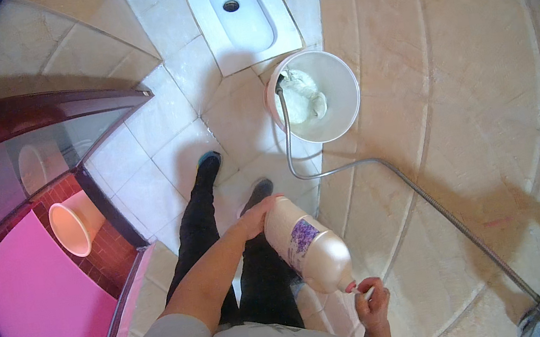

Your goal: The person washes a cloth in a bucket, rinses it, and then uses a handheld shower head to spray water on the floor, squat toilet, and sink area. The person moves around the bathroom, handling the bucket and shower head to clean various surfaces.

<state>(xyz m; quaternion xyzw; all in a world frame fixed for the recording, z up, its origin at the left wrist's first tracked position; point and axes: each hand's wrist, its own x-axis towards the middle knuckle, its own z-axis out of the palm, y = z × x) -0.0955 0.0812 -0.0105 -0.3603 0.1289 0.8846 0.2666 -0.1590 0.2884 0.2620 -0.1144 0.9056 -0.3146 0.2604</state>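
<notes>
A large pale bottle (309,245) with a purple-patterned label lies tilted in front of my body, its neck pointing to the lower right. My left hand (257,218) is closed around its base end. Beside the reddish neck, my right hand (374,303) has its fingers pinched on a small white piece (368,293), which looks like a cap or spout; whether it is joined to the bottle cannot be made out. Farther off, a white bucket (344,107) holds whitish foamy liquid, and the end of a metal hose (378,160) hangs over its rim into it.
A squat toilet (242,19) is set in the tiled floor beyond the bucket. The hose runs along the tan tiled wall (467,108) on the right. To the left are a dark-framed door (51,109), an orange-pink bucket (76,224) and a bright pink surface (39,308).
</notes>
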